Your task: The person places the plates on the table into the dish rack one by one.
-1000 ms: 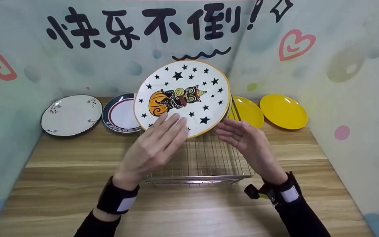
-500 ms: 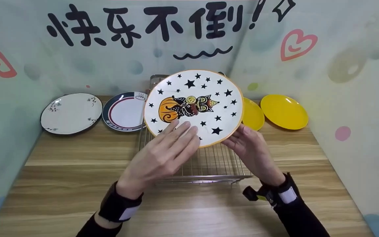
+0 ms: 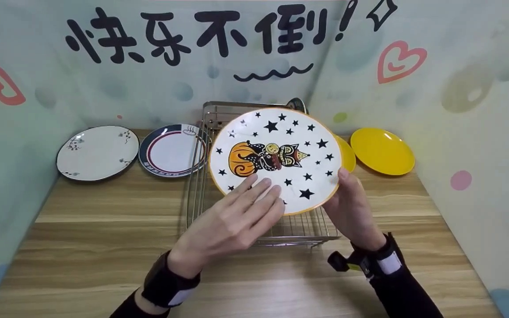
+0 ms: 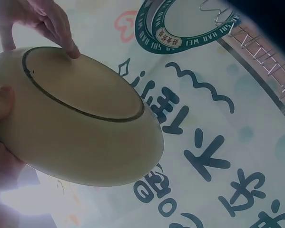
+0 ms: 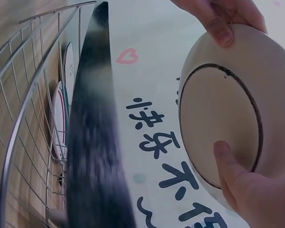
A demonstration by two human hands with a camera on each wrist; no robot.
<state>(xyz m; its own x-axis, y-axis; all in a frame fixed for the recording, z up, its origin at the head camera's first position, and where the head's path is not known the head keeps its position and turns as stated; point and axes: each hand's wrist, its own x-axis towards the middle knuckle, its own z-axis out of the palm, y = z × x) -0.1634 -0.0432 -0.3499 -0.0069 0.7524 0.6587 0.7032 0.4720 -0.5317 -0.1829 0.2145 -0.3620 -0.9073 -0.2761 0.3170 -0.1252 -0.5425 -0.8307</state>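
Both hands hold a white plate (image 3: 276,159) with an orange rim, black stars and a printed cat and pumpkin, tilted above a wire rack. My left hand (image 3: 230,221) lays its fingers over the near-left face, its thumb (image 4: 2,102) pressed to the underside. At the right rim, my right hand (image 3: 352,210) pinches the plate, thumb at the edge, fingers below. Seen from the right wrist, the pale underside (image 5: 218,118) shows a dark foot ring, with a right-hand finger (image 5: 223,152) against it.
The metal rack (image 3: 296,240) stands mid-table, with a dark green-rimmed lettered plate (image 4: 178,42) upright at its back. Along the back wall lie a floral white plate (image 3: 97,152), a blue-rimmed plate (image 3: 172,152) and two yellow plates, one fully visible yellow plate (image 3: 382,151) farthest right.
The cat plate has moved right and down, toward the person. The right hand, first beside the rim, has taken hold of it. The left hand has travelled along with the plate.
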